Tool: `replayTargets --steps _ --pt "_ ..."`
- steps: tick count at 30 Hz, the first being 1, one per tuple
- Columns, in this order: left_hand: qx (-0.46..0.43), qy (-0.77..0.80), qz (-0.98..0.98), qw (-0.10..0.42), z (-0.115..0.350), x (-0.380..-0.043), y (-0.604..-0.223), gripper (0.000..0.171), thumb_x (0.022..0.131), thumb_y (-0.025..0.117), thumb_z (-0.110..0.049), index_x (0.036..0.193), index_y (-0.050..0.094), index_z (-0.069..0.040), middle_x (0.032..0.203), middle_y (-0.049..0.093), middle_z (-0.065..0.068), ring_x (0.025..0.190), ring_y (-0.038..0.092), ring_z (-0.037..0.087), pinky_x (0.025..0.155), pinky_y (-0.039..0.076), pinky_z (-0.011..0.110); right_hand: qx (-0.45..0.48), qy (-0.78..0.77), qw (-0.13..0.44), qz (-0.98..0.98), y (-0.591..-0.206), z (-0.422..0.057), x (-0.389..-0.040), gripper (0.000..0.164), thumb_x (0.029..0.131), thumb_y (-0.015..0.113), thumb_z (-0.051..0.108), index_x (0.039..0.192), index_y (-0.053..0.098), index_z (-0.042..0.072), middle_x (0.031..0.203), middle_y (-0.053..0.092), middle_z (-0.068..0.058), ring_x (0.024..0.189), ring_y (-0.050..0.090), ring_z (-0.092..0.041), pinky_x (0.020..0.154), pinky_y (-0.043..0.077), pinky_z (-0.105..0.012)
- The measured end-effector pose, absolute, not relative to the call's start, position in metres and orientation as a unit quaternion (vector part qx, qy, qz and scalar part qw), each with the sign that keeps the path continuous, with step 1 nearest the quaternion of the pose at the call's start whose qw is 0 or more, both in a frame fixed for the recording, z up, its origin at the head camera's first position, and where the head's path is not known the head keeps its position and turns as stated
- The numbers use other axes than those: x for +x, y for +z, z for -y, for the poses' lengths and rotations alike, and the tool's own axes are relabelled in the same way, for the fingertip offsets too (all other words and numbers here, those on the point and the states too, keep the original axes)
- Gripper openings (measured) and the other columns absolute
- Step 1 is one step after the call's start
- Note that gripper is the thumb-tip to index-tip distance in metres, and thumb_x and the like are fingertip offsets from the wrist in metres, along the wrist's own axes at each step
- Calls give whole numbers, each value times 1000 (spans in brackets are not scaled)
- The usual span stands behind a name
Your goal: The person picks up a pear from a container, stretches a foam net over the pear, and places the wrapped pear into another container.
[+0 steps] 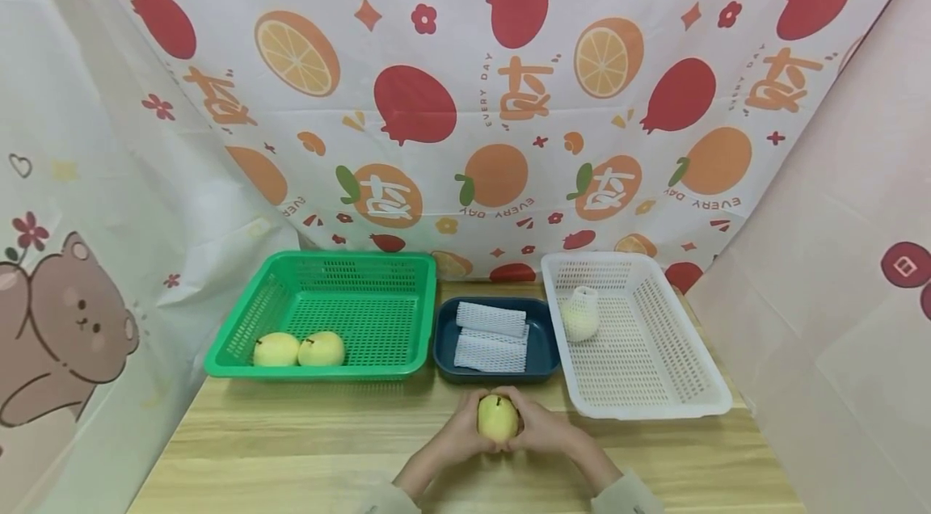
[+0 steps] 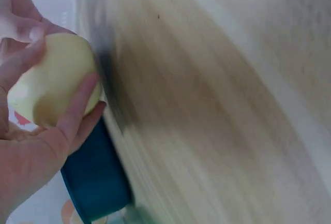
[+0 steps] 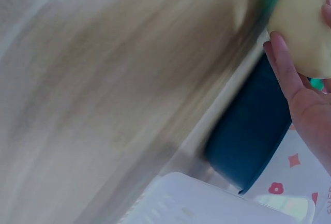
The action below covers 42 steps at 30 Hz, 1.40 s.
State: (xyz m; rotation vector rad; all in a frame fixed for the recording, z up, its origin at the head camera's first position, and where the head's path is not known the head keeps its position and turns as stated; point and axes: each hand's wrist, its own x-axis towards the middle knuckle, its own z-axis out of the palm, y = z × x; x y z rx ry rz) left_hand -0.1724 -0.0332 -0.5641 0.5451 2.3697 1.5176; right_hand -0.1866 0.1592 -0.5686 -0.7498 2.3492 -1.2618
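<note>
Between both hands, over the table in front of the dark blue tray, is a round yellow pear with a dark stem. My left hand holds it from the left with curled fingers, and my right hand grips its right side. In the left wrist view the fingers lie along the pear. The right wrist view has the pear partly cut off by the frame edge. White foam net sleeves lie flat in the blue tray.
At the left stands a green basket with two yellow pears near its front. To the right is a white basket containing a pear in a foam net. The wooden table extends toward me; a printed cloth hangs behind.
</note>
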Motion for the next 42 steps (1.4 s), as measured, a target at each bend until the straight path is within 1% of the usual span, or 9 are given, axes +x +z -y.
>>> replayTargets --steps 5,10,18,25,33,39,42 --pt "178 511 -831 124 28 -166 -567 82 56 81 0 125 37 10 112 39 20 101 46 34 84 40 48 -266 -437 184 -839 -571 -160 -183 77 70 75 14 135 34 13 127 45 -3 112 44 -17 90 38 -36" --pt "180 510 -833 116 29 -163 -568 83 58 81 -1 126 35 10 115 39 22 104 46 36 86 39 51 -271 -445 180 -834 -572 -159 -182 78 70 76 15 136 34 10 129 44 -5 114 43 -20 92 37 -38" --pt "192 501 -836 116 31 -159 -573 87 60 81 -4 129 31 12 117 39 26 103 47 36 86 40 51 -256 -438 196 -839 -568 -155 -179 81 69 78 23 136 35 12 131 42 -6 115 42 -21 93 36 -39" --pt "188 510 -830 124 32 -157 -572 87 61 82 -6 130 31 12 117 39 26 103 47 35 86 39 51 -254 -419 191 -850 -566 -154 -176 81 68 78 24 136 36 10 131 43 -7 115 42 -20 93 37 -37" --pt "188 511 -828 132 35 -157 -573 85 65 82 -10 130 31 12 119 39 26 106 46 36 87 39 52 -246 -426 191 -849 -567 -154 -176 81 69 78 31 136 37 10 131 43 -7 114 43 -20 92 38 -38" --pt "187 514 -826 133 35 -156 -573 84 66 81 -9 130 32 11 118 40 24 105 46 36 86 39 52 -239 -427 192 -851 -567 -155 -175 79 69 79 30 135 38 12 131 43 -6 115 43 -20 92 38 -39" --pt "189 519 -822 137 36 -155 -573 85 66 81 -9 132 30 10 120 38 25 106 45 37 86 39 53 -239 -423 195 -852 -567 -156 -175 79 69 79 28 135 38 13 132 42 -6 116 42 -21 92 37 -40"
